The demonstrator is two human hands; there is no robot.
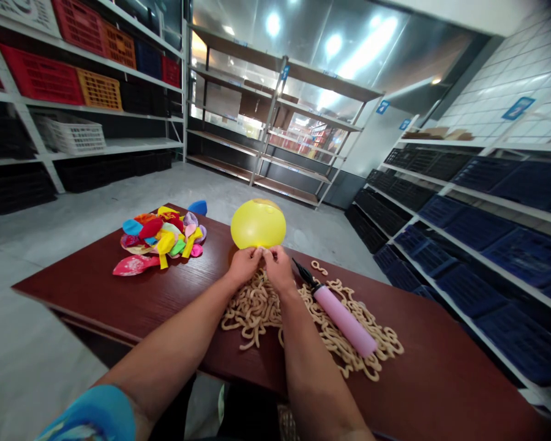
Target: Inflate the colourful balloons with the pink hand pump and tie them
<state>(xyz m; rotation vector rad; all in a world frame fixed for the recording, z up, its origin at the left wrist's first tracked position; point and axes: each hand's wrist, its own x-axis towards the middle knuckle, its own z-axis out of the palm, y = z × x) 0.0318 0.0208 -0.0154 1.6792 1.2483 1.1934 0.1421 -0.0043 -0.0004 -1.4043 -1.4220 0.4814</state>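
Note:
An inflated yellow balloon [258, 225] stands at the far edge of the dark red table [174, 306]. My left hand [245, 266] and my right hand [278, 267] pinch its neck from both sides, fingertips close together. The neck itself is mostly covered by my fingers. Under and beside my wrists lies a heap of tan, rope-like curled pieces [252, 306]. On the right part of the heap rests a hand pump [345, 320] with a pink barrel and a black end, near my right forearm.
A pile of uninflated balloons [165, 236] in many colours lies on the table's left part. Shelves with red and yellow crates [41, 76] stand left, bare metal racks [275, 116] behind, and racks of dark blue crates [468, 245] on the right.

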